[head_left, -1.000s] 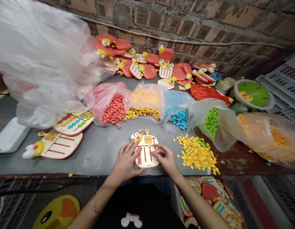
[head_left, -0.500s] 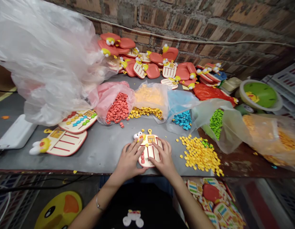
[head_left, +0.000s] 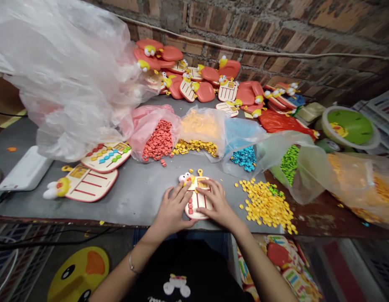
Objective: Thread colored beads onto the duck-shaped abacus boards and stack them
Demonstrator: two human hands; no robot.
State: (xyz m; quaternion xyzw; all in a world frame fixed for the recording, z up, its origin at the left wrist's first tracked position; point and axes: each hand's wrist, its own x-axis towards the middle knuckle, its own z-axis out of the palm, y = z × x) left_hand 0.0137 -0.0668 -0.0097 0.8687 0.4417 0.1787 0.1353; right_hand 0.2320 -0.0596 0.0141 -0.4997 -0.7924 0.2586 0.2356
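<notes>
A cream toy board point(head_left: 200, 206) with a red rim, slots and a duck head lies flat on the table in front of me. Red beads point(head_left: 190, 205) sit in its left slot. My left hand point(head_left: 173, 207) grips the board's left side, fingers over the upper slots and thumb at the lower edge. From the right, my right hand point(head_left: 217, 201) reaches over the board with its fingers apart. Its index fingertip touches the board near a small yellow bead, mostly hidden, and its thumb rests lower down. Loose yellow beads point(head_left: 265, 205) lie right of that hand.
Behind the board stand bags of red beads point(head_left: 158, 140), yellow beads point(head_left: 197, 147), blue beads point(head_left: 244, 158) and green beads point(head_left: 289, 165). Two boards, one an empty-slotted board point(head_left: 92, 184), lie at left beside a white box point(head_left: 26, 170). More red-backed boards point(head_left: 205, 92) are piled by the wall.
The view has shifted slightly. My right index finger has moved over the small yellow bead, which showed plainly before. My left hand stays on the board.
</notes>
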